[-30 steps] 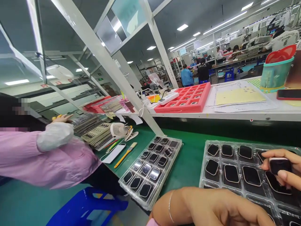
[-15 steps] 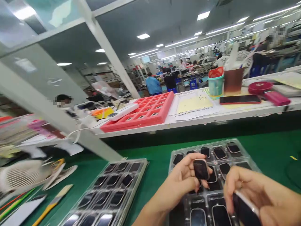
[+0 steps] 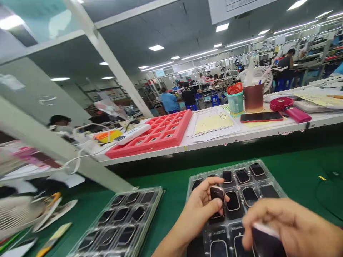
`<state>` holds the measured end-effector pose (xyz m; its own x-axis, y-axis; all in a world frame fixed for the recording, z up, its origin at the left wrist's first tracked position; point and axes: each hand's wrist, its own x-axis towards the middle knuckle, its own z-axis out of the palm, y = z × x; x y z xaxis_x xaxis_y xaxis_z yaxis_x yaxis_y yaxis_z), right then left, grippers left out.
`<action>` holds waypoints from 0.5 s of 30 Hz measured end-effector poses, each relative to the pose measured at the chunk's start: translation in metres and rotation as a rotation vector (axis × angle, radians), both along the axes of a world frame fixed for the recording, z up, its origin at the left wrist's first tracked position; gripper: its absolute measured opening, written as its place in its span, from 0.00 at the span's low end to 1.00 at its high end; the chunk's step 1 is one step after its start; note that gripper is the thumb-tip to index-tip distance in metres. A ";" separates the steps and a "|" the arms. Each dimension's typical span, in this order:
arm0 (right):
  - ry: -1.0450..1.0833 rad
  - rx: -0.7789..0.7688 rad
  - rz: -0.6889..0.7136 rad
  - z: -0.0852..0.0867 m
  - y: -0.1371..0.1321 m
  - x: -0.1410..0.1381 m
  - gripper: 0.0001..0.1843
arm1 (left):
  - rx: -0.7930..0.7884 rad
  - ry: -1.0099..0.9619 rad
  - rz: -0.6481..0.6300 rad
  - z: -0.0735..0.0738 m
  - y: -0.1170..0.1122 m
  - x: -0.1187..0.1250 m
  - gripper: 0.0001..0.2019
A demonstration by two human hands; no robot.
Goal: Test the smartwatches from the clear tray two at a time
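My left hand point(image 3: 199, 208) holds a strapless smartwatch point(image 3: 217, 194) between thumb and fingers, its dark screen tilted up. My right hand point(image 3: 292, 225) is closed around a dark-screened device with a pale rim point(image 3: 268, 242); blur and the lower frame edge hide its exact kind. Both hands hover over a clear plastic tray point(image 3: 264, 166) whose pockets hold several strapless watches, such as the watch point(image 3: 242, 176) in the back row. Part of the tray is covered by my hands.
A second clear tray point(image 3: 158, 200) of watches lies left on the green mat point(image 3: 166, 175). A brush point(image 3: 55, 237) and white fan point(image 3: 16, 214) are farther left. The shelf point(image 3: 203, 139) above carries a red foam tray point(image 3: 171, 132), papers, a phone point(image 3: 261, 117) and cups. People sit beyond.
The view has shifted, so the scene sits further left. In my left hand the smartwatch has turned, showing more of its side. My right hand still grips its device, now blurred by motion.
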<state>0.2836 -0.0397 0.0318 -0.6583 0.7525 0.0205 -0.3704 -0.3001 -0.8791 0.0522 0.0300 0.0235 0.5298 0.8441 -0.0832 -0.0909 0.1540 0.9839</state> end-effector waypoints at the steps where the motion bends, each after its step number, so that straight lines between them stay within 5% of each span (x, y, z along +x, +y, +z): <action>1: -0.057 0.041 -0.051 -0.005 0.007 0.003 0.26 | 0.010 -0.001 0.024 0.001 0.000 0.001 0.21; 7: -0.391 0.274 -0.296 -0.023 0.056 0.011 0.24 | 0.044 0.013 0.105 0.006 -0.003 0.004 0.21; 15: -0.456 0.364 -0.238 -0.026 0.066 0.010 0.19 | 0.095 0.046 0.067 0.003 0.000 0.003 0.17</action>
<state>0.2938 0.0260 0.0053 -0.4766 0.8771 0.0596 0.0462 0.0927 -0.9946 0.0553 0.0296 0.0263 0.4690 0.8829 -0.0240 -0.0522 0.0548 0.9971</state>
